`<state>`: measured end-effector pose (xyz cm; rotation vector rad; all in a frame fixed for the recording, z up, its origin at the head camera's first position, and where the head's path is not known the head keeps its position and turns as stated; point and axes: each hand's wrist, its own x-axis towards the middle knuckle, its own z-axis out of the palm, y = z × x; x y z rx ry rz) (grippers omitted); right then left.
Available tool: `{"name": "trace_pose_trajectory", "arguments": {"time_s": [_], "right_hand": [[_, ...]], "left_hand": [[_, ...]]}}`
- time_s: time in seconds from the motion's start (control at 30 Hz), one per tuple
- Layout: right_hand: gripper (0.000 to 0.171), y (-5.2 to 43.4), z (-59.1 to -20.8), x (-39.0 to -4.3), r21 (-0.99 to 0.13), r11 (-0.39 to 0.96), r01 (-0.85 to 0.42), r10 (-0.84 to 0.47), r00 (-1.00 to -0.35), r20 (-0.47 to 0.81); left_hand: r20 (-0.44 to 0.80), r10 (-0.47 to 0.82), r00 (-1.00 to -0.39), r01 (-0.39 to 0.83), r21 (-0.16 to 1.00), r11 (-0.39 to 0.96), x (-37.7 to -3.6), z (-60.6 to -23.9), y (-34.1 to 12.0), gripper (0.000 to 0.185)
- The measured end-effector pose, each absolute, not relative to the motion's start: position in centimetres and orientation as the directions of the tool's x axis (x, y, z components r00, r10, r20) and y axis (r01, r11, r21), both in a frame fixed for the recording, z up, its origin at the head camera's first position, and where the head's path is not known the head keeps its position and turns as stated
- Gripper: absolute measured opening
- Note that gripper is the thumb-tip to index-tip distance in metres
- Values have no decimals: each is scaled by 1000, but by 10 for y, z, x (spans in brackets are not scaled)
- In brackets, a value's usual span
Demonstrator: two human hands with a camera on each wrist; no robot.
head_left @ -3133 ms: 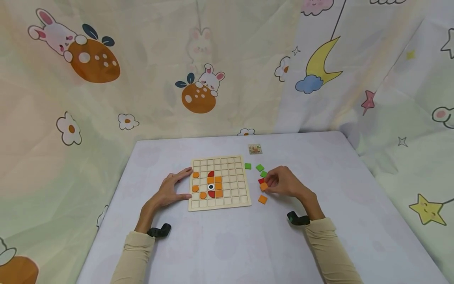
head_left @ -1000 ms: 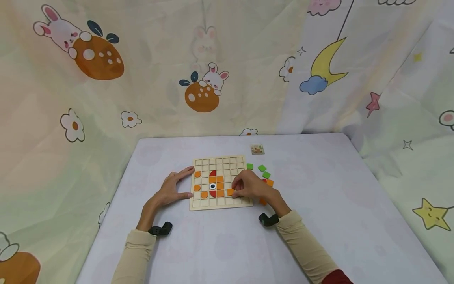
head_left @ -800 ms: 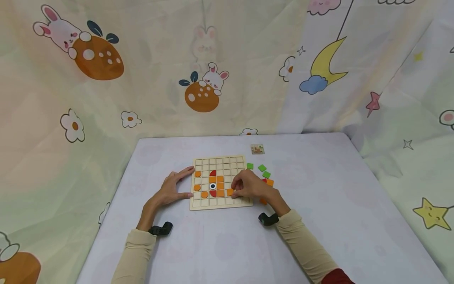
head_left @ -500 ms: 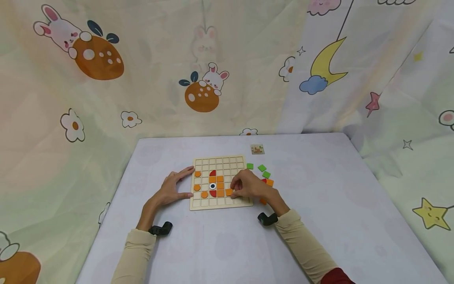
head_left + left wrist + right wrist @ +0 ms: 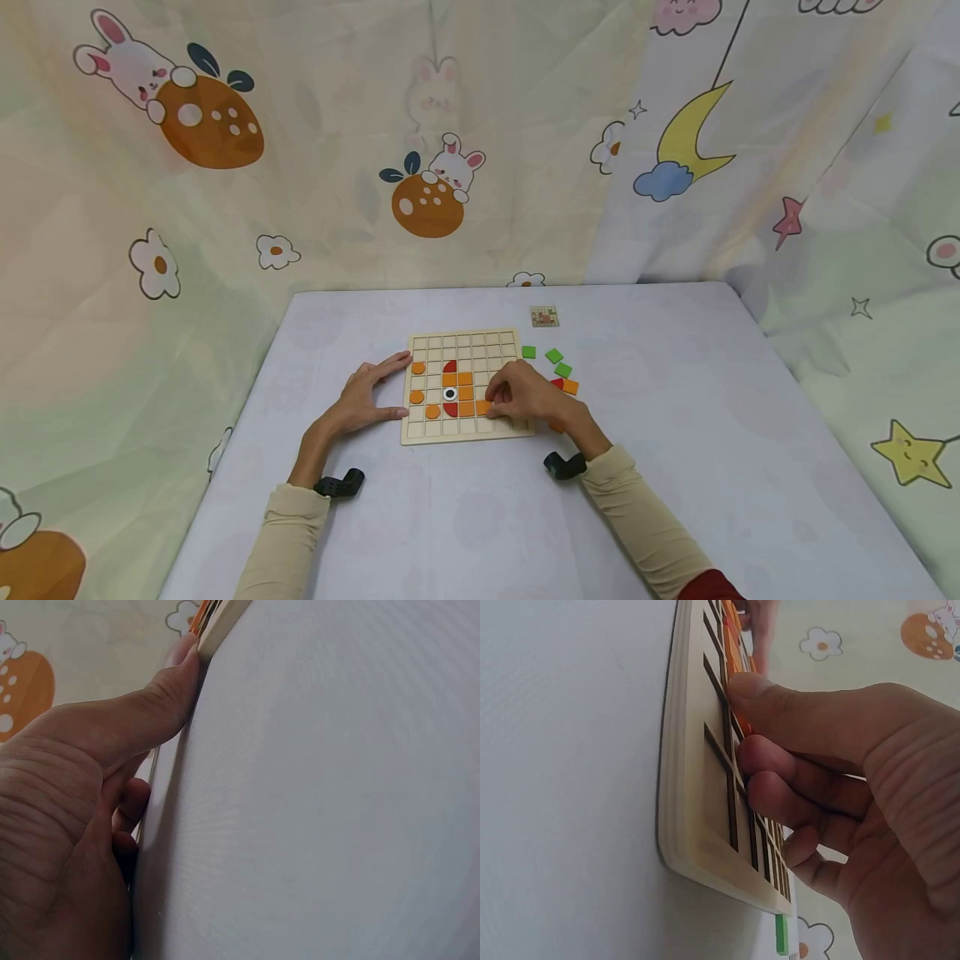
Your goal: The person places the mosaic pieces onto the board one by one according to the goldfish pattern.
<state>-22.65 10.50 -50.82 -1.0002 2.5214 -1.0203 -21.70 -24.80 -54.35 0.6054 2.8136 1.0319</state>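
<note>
A wooden grid board [image 5: 495, 342] lies on the table with orange discs [image 5: 417, 367], orange square tiles [image 5: 466, 379], red quarter-round pieces [image 5: 450, 367] and a white eye tile [image 5: 450, 394] in its cells. My left hand [image 5: 358, 402] is spread along the board's left edge; in the left wrist view its thumb [image 5: 176, 686] touches the rim. My right hand [image 5: 528, 393] pinches an orange square tile [image 5: 482, 407] at the board, just right of the lower orange square. The right wrist view shows my thumb and fingers low over the grid, hiding most of that tile.
Right of the board lie several loose green tiles [image 5: 554, 355], a red piece [image 5: 557, 384] and an orange tile [image 5: 571, 387]. Another orange tile [image 5: 556, 427] is partly hidden under my right wrist. A small pattern card [image 5: 544, 316] lies behind the board.
My right hand has carried an orange square tile from the loose pieces left onto the board, then slid it slightly further left against the orange square. The left hand stays at the board's edge.
</note>
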Motion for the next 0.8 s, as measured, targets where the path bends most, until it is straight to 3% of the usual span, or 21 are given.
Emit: {"name": "trace_pose_trajectory", "arguments": {"time_s": [0.27, 0.43, 0.8], "right_hand": [[18, 99, -504, -225, -659, 535, -528, -687, -726, 24], [22, 99, -503, -221, -656, 566, -500, -666, -746, -6], [30, 134, -499, -225, -677, 562, -476, -591, -803, 73]], "left_hand": [[61, 393, -917, 340, 633, 695, -218, -542, -247, 99], [60, 395, -917, 341, 633, 695, -218, -544, -247, 99], [57, 379, -924, 325, 643, 694, -218, -545, -247, 99]]}}
